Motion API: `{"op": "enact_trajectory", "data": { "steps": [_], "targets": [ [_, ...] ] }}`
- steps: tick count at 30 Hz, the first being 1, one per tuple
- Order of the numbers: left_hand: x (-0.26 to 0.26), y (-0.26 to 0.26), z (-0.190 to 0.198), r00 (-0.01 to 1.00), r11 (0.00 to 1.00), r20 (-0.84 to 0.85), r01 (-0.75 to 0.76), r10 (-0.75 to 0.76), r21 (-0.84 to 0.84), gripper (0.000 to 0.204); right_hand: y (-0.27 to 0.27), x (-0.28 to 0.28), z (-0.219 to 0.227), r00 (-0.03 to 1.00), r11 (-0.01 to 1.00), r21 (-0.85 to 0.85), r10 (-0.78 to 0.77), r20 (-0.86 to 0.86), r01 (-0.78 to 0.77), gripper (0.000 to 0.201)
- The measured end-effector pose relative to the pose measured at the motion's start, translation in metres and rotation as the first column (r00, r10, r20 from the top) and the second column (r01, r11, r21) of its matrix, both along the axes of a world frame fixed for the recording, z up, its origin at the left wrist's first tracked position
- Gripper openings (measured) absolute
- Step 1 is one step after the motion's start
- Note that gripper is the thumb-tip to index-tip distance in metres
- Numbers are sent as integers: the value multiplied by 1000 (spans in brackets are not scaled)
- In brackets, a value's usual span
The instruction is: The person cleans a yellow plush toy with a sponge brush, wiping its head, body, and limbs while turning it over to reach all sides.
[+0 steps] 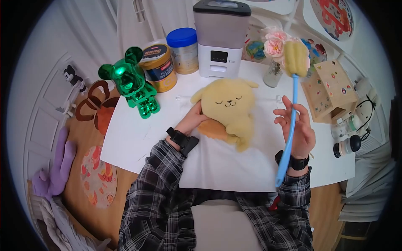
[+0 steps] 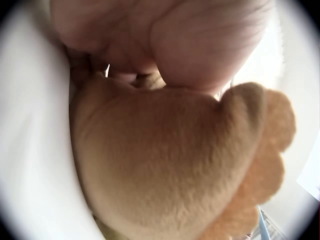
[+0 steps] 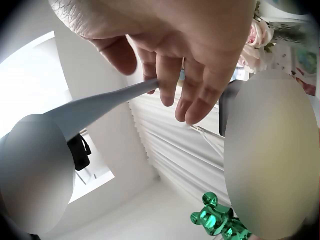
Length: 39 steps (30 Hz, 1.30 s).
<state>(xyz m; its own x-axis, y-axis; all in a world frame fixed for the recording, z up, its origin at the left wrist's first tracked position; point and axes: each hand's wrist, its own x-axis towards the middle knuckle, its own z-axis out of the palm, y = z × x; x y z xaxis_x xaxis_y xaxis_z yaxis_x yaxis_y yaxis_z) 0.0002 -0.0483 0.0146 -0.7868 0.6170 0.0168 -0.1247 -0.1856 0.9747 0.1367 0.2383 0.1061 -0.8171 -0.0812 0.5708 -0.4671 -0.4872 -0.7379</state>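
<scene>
A yellow plush dog point(image 1: 228, 100) with stitched closed eyes lies on a white cloth point(image 1: 201, 167) on the table. My left hand point(image 1: 192, 119) grips its left side, thumb on the front near a tan part with a scalloped orange edge point(image 2: 265, 170). In the left wrist view that tan part fills much of the picture under the palm. My right hand point(image 1: 302, 134) holds a sponge brush point(image 1: 295, 58) upright by its long blue handle point(image 1: 285, 159), the yellow sponge head on top. The right wrist view shows the handle running between thumb and fingers point(image 3: 169, 75).
A shiny green bear figure point(image 1: 133, 85), a gold can point(image 1: 160, 69), a blue-lidded tub point(image 1: 183, 52) and a grey-white dispenser point(image 1: 220, 39) stand along the back. Pink roses point(image 1: 274, 45) in a glass vase, a wooden house point(image 1: 333, 90) and small jars point(image 1: 345, 146) are to the right.
</scene>
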Motion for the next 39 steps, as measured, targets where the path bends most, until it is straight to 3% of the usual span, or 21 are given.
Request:
{"op": "enact_trajectory", "data": {
  "steps": [1,2,4,7,9,13,14,17,20,24,27,30,33,39],
  "targets": [
    [0,-3,3,998,998,17,-53,53,24,59,-2,0,0,999,999,-32,32,-39,-34,47],
    [0,-5,7,995,995,30,-92,91,33,58,-4,1,-1,1000,997,-79,-27,-11,26,48],
    [0,-6,16,985,984,57,-168,165,52,54,-8,3,7,984,982,67,-178,-15,178,48],
    [0,-7,34,986,987,63,-156,154,27,50,-15,5,15,960,953,136,-278,28,272,50],
    [8,-4,48,989,988,129,-90,74,124,47,-21,8,19,946,935,183,-318,61,303,49],
    [21,12,50,978,959,207,-84,27,271,49,-19,4,13,892,834,334,-450,-51,440,59],
    [21,15,46,979,953,204,-88,28,291,50,-19,0,8,851,792,331,-519,-78,513,55],
    [14,19,29,987,950,123,-133,102,282,54,9,-20,-28,707,507,558,-671,-222,657,41],
    [1,15,8,982,929,66,-187,175,320,57,9,-27,-42,558,303,556,-743,-371,774,30],
    [-6,11,-12,973,934,61,-229,221,274,58,-3,-32,-50,508,224,583,-770,-386,781,30],
    [-16,11,-33,962,965,-118,-229,244,126,60,-12,-36,-47,519,186,615,-743,-423,767,30],
    [-11,14,-27,978,974,-29,-200,204,109,62,-24,-40,-46,509,153,582,-687,-519,799,30],
    [-7,14,-22,980,970,7,-196,198,144,63,-29,-33,-49,538,25,664,-609,-583,747,29],
    [-11,11,-27,983,974,30,-183,180,133,62,-27,-17,-52,592,-7,693,-514,-620,721,29]
  ]
}}
